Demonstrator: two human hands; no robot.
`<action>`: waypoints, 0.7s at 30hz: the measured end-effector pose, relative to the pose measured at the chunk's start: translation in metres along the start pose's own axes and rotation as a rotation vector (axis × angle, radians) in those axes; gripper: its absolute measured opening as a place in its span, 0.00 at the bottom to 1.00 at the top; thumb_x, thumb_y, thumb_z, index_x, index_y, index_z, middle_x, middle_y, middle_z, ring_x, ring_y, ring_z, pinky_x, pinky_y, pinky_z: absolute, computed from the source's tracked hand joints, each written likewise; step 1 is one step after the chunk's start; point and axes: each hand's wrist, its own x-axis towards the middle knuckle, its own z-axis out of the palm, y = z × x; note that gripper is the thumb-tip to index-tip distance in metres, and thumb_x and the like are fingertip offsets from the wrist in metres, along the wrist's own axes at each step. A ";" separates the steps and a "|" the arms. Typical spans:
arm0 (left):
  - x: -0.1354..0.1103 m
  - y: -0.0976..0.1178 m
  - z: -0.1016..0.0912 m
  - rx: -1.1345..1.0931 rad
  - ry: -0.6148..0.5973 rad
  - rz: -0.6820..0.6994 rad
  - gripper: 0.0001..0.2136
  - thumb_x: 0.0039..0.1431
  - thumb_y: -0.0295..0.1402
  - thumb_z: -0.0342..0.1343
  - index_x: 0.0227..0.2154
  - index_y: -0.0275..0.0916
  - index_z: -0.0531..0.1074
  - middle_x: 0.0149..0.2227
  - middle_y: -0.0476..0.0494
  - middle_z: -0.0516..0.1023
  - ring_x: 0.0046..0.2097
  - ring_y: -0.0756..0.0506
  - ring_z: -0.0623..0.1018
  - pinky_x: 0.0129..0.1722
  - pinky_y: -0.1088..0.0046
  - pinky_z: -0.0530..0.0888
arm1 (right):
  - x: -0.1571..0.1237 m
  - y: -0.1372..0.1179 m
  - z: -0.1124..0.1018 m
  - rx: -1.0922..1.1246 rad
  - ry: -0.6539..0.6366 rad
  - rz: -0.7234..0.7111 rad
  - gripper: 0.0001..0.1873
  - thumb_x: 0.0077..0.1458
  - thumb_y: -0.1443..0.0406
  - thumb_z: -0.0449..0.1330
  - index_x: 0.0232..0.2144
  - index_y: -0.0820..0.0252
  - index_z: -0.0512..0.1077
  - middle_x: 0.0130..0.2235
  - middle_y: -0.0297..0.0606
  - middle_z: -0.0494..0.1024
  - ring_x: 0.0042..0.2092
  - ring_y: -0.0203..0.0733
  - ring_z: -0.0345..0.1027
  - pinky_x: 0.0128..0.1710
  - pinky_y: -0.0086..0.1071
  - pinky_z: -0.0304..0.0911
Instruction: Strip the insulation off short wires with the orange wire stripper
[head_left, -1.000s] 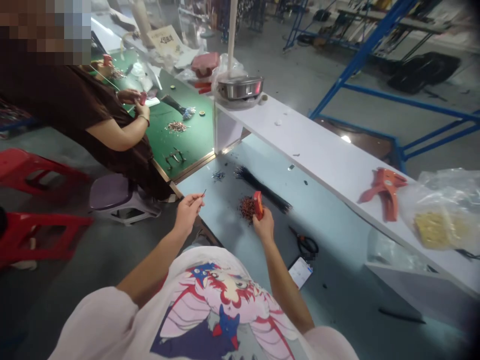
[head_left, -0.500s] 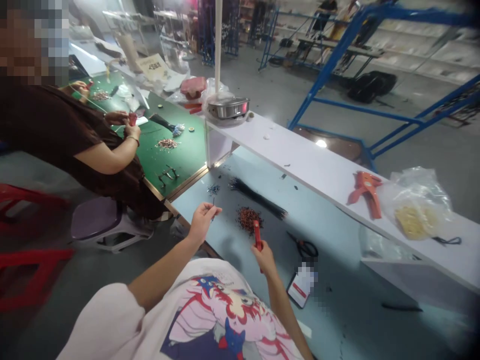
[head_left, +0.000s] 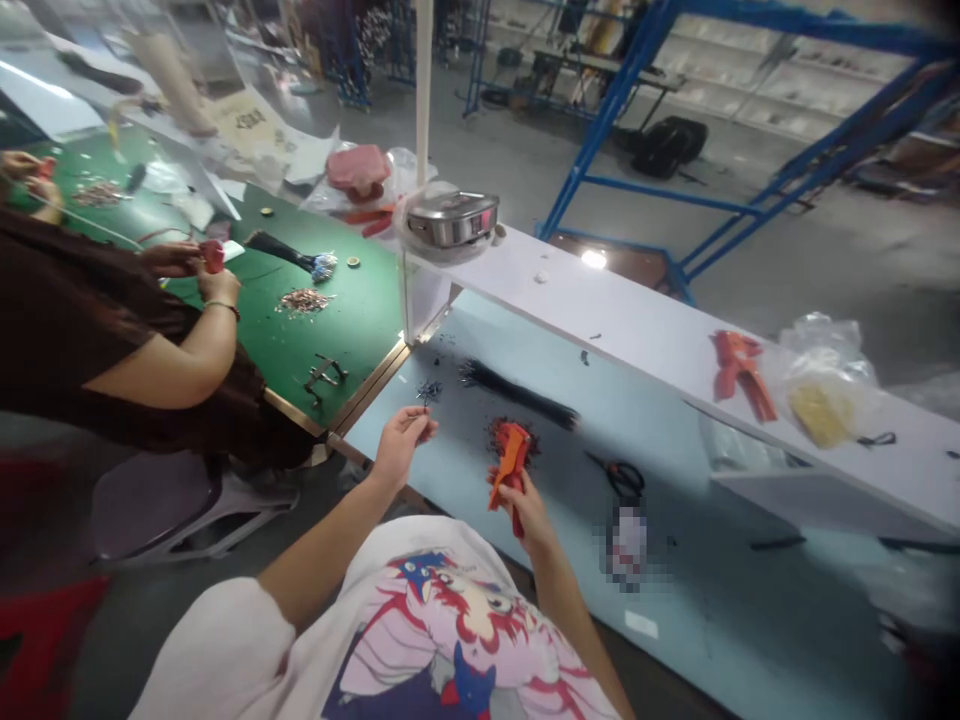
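Note:
My right hand (head_left: 529,510) grips an orange-red plier-like hand tool (head_left: 510,462), held just in front of a small pile of reddish-brown bits (head_left: 517,432) on the pale blue table (head_left: 675,590). My left hand (head_left: 401,447) is pinched shut on a thin dark piece that is too small to name, near the table's left edge. A bundle of thin black wires (head_left: 517,392) lies just beyond the pile. A small heap of dark metal bits (head_left: 429,390) sits above my left hand.
Black scissors (head_left: 619,475) and a phone (head_left: 628,538) lie to the right of my hand. A white shelf (head_left: 637,330) carries a steel tin (head_left: 452,217), another orange tool (head_left: 739,365) and a plastic bag (head_left: 825,385). A co-worker in a dark top (head_left: 112,340) works at the green table (head_left: 330,320) on the left.
The view has swung left and up. My right hand has tilted the orange tool so that its handles show, and my left hand has moved slightly right, still pinched.

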 end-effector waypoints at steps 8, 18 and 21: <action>0.016 0.016 -0.001 0.225 -0.214 0.101 0.11 0.47 0.38 0.60 0.30 0.36 0.70 0.29 0.44 0.79 0.35 0.47 0.77 0.41 0.70 0.70 | -0.010 -0.049 0.072 0.234 -0.224 -0.033 0.23 0.44 0.65 0.65 0.44 0.58 0.66 0.36 0.38 0.74 0.34 0.41 0.70 0.36 0.39 0.68; 0.057 0.028 -0.003 0.713 -0.289 0.686 0.05 0.55 0.33 0.54 0.32 0.41 0.74 0.31 0.46 0.77 0.37 0.47 0.74 0.42 0.67 0.69 | -0.007 -0.073 0.080 0.378 -0.373 0.076 0.18 0.50 0.61 0.61 0.44 0.61 0.65 0.35 0.40 0.72 0.33 0.41 0.69 0.35 0.42 0.68; 0.061 0.031 0.004 0.807 -0.328 0.882 0.04 0.56 0.30 0.53 0.31 0.40 0.73 0.31 0.46 0.76 0.37 0.47 0.73 0.42 0.66 0.67 | -0.003 -0.077 0.082 0.425 -0.376 0.069 0.20 0.48 0.61 0.62 0.44 0.61 0.65 0.35 0.39 0.72 0.34 0.41 0.69 0.35 0.42 0.68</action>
